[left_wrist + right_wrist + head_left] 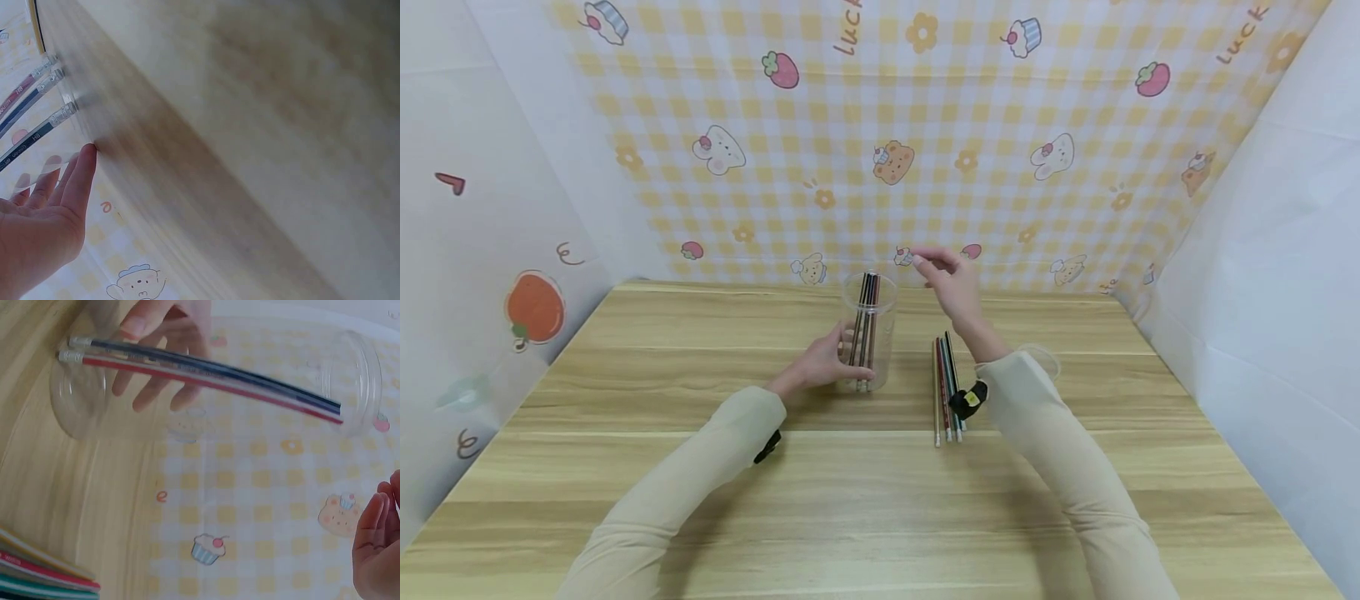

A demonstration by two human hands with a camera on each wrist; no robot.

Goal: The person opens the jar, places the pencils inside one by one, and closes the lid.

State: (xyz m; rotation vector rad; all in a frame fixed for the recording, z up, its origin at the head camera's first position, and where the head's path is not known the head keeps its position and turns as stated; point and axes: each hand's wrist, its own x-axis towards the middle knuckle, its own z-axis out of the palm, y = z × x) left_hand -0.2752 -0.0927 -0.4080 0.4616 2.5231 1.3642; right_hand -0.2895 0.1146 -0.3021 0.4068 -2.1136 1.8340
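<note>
A clear plastic jar (885, 354) stands upright on the table, several pencils (866, 329) leaning inside it with their eraser ends down. My left hand (820, 360) holds the jar from the left, thumb across the front and fingers behind; they show through its wall in the right wrist view. Right of the jar's rim, my right hand (955, 287) hovers with bent, relaxed fingers and nothing in them. Below that wrist, several loose pencils (946, 392) lie side by side on the table, eraser ends toward me. In the left wrist view, dark pencils (39, 134) show eraser ends.
The wood-grain table (850, 500) meets a yellow checked cloth (820, 167) behind the jar. White sheets (1262, 250) hang at both sides. A clear round object (1047, 360), perhaps a lid, lies partly hidden behind the right sleeve.
</note>
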